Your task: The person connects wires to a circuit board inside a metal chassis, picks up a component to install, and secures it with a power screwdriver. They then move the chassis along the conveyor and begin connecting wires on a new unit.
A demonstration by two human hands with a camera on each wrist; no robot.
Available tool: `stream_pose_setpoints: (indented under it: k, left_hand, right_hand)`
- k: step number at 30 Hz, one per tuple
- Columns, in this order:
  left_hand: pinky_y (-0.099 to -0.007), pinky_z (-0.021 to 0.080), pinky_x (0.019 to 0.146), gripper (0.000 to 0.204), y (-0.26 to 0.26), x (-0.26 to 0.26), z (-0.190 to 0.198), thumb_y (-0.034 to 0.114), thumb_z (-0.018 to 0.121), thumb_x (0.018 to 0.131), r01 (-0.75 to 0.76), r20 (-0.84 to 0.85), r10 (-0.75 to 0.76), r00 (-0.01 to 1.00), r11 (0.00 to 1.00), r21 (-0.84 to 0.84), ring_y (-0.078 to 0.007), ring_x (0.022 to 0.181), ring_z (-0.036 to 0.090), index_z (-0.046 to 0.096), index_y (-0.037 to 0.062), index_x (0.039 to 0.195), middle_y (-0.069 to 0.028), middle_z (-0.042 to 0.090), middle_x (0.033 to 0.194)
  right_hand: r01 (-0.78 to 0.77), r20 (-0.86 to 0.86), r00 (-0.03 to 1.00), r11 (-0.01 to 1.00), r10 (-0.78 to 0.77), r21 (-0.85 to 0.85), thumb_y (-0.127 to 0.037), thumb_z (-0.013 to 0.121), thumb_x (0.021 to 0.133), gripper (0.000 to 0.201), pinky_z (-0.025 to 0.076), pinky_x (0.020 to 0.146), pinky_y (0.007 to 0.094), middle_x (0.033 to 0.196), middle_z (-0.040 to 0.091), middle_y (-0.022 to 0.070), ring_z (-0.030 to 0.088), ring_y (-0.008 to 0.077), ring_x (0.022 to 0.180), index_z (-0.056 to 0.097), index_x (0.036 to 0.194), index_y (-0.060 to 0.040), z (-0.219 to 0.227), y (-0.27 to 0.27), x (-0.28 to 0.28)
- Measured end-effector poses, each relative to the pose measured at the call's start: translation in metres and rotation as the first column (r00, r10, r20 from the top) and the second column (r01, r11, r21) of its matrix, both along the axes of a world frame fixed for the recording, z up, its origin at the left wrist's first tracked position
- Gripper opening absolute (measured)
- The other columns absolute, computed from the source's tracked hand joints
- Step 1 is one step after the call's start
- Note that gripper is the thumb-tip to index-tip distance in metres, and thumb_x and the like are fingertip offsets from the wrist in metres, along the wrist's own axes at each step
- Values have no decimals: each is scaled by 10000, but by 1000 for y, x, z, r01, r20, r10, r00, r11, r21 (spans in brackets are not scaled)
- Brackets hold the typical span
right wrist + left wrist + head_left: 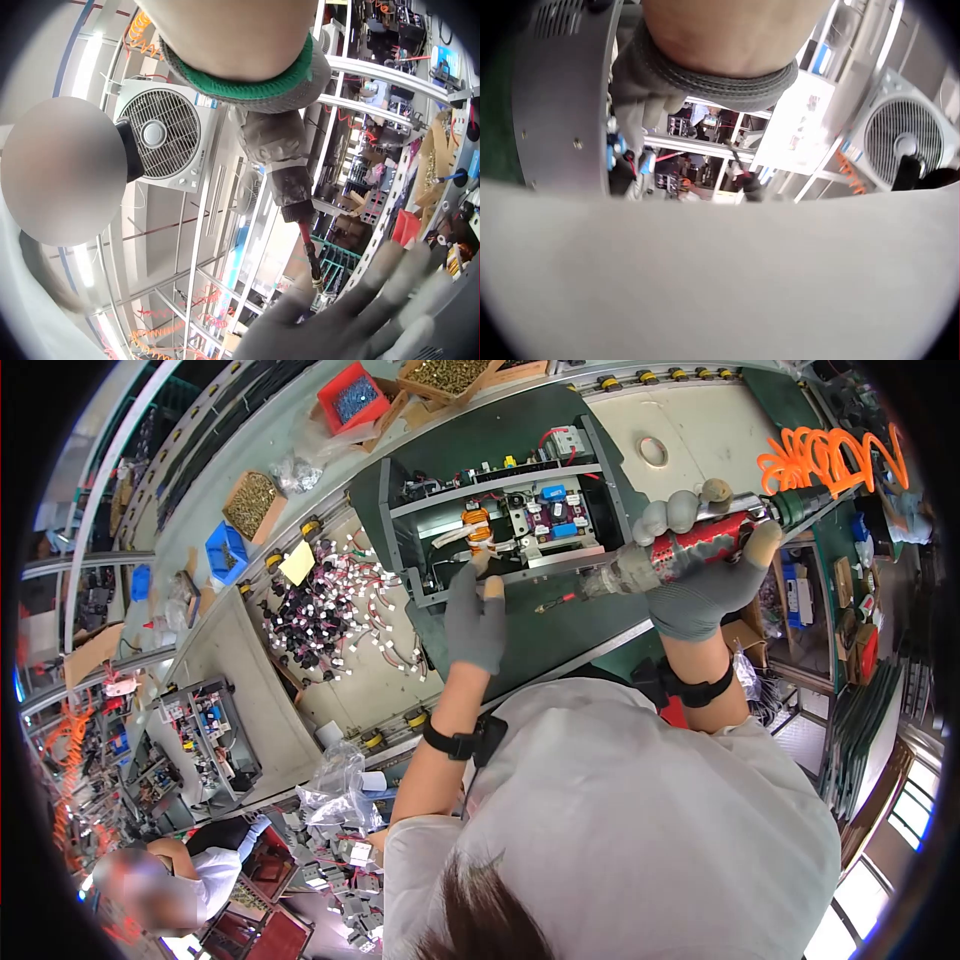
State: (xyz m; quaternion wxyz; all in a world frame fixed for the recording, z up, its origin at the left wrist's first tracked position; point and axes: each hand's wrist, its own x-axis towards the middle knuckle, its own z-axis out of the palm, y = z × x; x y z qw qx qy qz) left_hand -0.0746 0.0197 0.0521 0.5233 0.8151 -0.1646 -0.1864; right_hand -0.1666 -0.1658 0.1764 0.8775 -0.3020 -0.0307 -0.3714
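My right hand [697, 603], in a grey glove, grips a red air screwdriver [690, 548] with a grimy, wrapped nose. Its bit [558, 602] points left, past the near wall of an open grey metal chassis [548, 572]. My gloved left hand [475, 622] reaches over that wall at the chassis's near left corner, fingers fairly straight. In the right wrist view, the left hand's fingers [367, 296] are spread and the screwdriver bit [311, 259] comes down close to its thumb. Inside the chassis sit a copper-wound coil [478, 525] and blue components [553, 492].
White-plugged wire leads [330, 595] lie heaped left of the chassis. Behind them are a blue bin [226, 552], a cardboard box of screws [252, 506] and a red bin [353, 398]. An orange coiled hose [820, 460] hangs at right. Another person [210, 875] is at lower left.
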Motion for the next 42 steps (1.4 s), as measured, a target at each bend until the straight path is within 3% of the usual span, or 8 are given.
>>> stream_pose_setpoints:
  k: [3,10,16,24,30,32,36,42]
  left_hand:
    - [-369,473,780,389,-19,20,1,246,655,749,126,315,-235,920,935,331,-281,967,549,553,116,1101,-111,568,1069]
    - [-327,485,688,240,-44,54,-16,218,666,762,203,360,-369,857,883,422,-232,778,611,606,108,967,-52,646,856]
    - [-331,492,665,173,-40,86,-19,97,575,783,-215,210,165,964,944,250,-270,727,636,612,42,943,-137,646,825]
    - [-357,484,733,217,-43,92,-37,96,552,803,-224,105,203,974,937,268,-325,823,624,587,29,1006,-206,630,883]
    - [-391,474,765,242,-45,93,-27,91,528,807,-10,215,-118,970,857,514,-367,881,595,579,79,1043,-181,616,974]
    - [-389,472,770,280,-43,101,-40,71,520,795,168,196,-211,957,962,216,-356,898,591,578,106,1067,-166,611,995]
    - [-376,471,770,315,-56,114,-52,71,526,783,369,79,-381,921,920,131,-348,910,584,574,122,1090,-161,612,998]
    - [-371,487,733,278,-84,101,-33,77,558,765,365,319,-651,688,691,624,-268,868,593,590,87,1041,-86,629,924]
  right_hand:
    - [176,-229,957,984,-177,-28,-565,413,861,531,410,645,400,766,516,123,471,279,713,529,1000,-66,4,-7,0]
    - [234,-212,950,972,-228,7,-538,452,853,514,423,643,402,753,527,137,488,288,703,533,958,-41,-8,-25,1]
    - [332,-321,898,943,-302,40,-500,457,856,482,452,608,400,742,558,150,533,295,675,536,947,-33,-10,-34,8]
    - [331,-343,888,944,-306,16,-492,463,841,511,466,597,403,735,577,156,561,312,664,529,1014,-15,-27,-43,13]
    - [376,-413,841,926,-350,-18,-506,478,817,542,461,573,389,696,581,144,566,298,618,520,1024,-7,-26,-43,16]
    - [377,-410,842,926,-350,-16,-498,480,820,531,460,569,390,691,581,144,566,297,611,519,1023,-8,-28,-44,15]
    - [356,-381,858,934,-344,-40,-460,471,844,483,474,594,418,745,580,165,565,317,658,516,1015,-12,-32,-48,15]
    - [414,-405,827,910,-391,-32,-451,490,842,462,471,581,393,696,582,143,566,293,618,542,984,-15,-19,-51,36]
